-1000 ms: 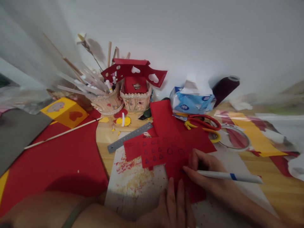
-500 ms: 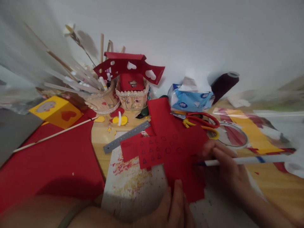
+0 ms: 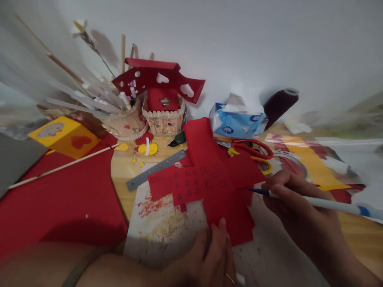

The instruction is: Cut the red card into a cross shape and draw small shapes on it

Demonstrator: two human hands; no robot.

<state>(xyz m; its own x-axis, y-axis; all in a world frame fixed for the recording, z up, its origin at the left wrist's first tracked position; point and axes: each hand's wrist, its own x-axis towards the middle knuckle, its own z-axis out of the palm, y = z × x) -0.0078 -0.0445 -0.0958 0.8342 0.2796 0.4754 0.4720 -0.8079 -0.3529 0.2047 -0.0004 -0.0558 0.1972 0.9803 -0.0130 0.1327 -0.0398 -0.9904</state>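
A cross-shaped piece of red paper [image 3: 230, 207] lies on a stained white board [image 3: 161, 231], with small triangles and circles drawn on its left arm and centre. My left hand [image 3: 211, 251] presses on the paper's lower edge, fingers close together; a white object shows beneath it, too hidden to name. In my right hand [image 3: 293, 199] is a white pen [image 3: 332, 204] with a blue tip, pointing left at the paper's right arm. A grey ruler [image 3: 157, 169] lies behind the paper's left arm.
Red-handled scissors [image 3: 254, 146] and a blue tissue pack [image 3: 237, 121] stand behind the paper. Two decorated baskets [image 3: 164, 121] are at the back. To the left are a yellow box [image 3: 67, 137], a thin stick [image 3: 68, 164] and red sheet [image 3: 66, 203]. Yellow paper [image 3: 314, 163] lies right.
My right hand has shifted right and the pen has tilted, its tip now in clearer view. The whole scene has moved slightly left and up. My left hand stays on the paper.
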